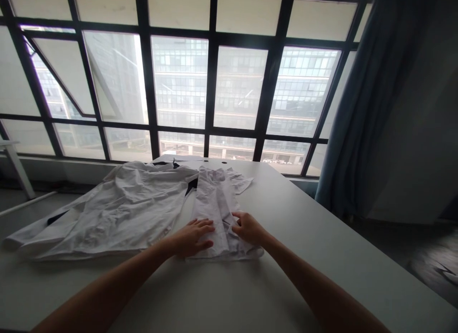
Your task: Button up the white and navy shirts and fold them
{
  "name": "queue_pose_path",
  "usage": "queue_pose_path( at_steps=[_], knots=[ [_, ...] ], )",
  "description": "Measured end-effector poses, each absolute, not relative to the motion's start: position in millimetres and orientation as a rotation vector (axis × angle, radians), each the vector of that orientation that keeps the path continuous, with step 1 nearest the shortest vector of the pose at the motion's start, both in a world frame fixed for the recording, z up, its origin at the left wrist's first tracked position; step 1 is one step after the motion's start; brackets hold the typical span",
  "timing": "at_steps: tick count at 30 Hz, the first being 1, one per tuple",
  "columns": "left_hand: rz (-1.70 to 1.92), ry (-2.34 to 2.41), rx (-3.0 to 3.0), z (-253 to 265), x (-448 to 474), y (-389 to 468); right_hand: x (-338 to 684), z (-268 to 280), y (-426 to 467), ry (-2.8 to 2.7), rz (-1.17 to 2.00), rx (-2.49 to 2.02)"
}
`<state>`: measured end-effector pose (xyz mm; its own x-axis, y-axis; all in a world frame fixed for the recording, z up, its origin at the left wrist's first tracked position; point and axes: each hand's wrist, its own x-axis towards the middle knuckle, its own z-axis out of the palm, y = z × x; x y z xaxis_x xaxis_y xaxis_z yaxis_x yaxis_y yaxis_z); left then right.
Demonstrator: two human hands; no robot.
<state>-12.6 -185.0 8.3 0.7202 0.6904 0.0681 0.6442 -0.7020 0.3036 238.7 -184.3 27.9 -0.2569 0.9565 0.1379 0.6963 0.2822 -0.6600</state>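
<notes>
One white, wrinkled cloth shirt [219, 206] seems best smoothed gently: left hand [193, 237] lies spread on it; right hand [248, 228], curled, may be pinching it.

Along the smooth white worktop's [304, 218] right edge, a bare strip is offered where a hand could be passed. The left side is covered by a broad, wrinkled white fabric garment [125, 209]; the middle is blocked by a narrow white fabric garment [209, 199], left hand [195, 235] and right hand [248, 228].
</notes>
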Motion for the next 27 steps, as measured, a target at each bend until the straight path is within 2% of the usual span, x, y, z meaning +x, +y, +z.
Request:
queue_pose_path(
  at_steps=[5,12,18,22,27],
  knots=[
    [0.271,1.030,2.668,9,-17,-185,228,13,-188,-2.162,0.682,-1.425],
    [0.274,1.016,2.639,7,-17,-185,229,22,-190,-2.269,0.789,-1.246],
    [0.109,0.982,2.676,14,-15,-191,255,24,-181,-2.385,0.293,-1.171],
    [0.070,0.932,2.692,14,-15,-192,263,12,-175,-2.682,0.439,-1.128],
    [-0.003,0.916,2.658,19,-22,-198,259,17,-187,-2.770,0.561,-1.155]
  ],
)
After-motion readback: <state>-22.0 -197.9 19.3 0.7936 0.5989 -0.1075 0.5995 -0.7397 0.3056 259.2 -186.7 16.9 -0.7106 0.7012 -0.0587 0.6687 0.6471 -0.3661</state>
